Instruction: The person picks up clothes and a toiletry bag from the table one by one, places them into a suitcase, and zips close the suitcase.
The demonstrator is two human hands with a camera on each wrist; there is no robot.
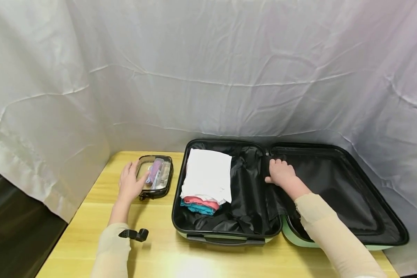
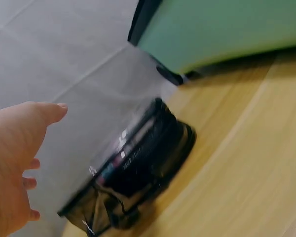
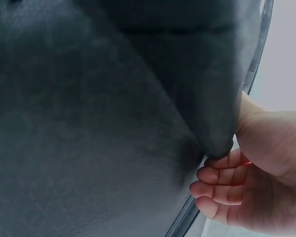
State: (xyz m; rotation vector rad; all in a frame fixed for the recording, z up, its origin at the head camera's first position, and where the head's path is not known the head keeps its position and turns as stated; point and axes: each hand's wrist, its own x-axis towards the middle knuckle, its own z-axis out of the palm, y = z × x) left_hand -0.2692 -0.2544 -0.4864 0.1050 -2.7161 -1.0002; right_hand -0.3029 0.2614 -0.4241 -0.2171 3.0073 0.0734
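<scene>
A mint-green suitcase point(image 1: 226, 238) lies open on the wooden table point(image 1: 160, 258), both halves lined in black. Its left half holds a stack of folded clothes point(image 1: 208, 175): white on top, pink and teal beneath. My right hand point(image 1: 281, 172) is at the middle hinge, and in the right wrist view its curled fingers point(image 3: 222, 177) pinch a fold of the black lining point(image 3: 113, 123). A clear pouch with black trim point(image 1: 158, 175) lies left of the case. My left hand point(image 1: 129, 183) is open at the pouch's left edge; the left wrist view shows the hand point(image 2: 15, 148) beside the pouch point(image 2: 133, 168).
White cloth point(image 1: 208, 69) hangs behind the table and on both sides, close to the suitcase's back edge. The table's left edge drops to a dark area point(image 1: 14, 231). A black clip point(image 1: 135, 234) sits on my left wrist. The suitcase shell point(image 2: 222, 29) stands near the pouch.
</scene>
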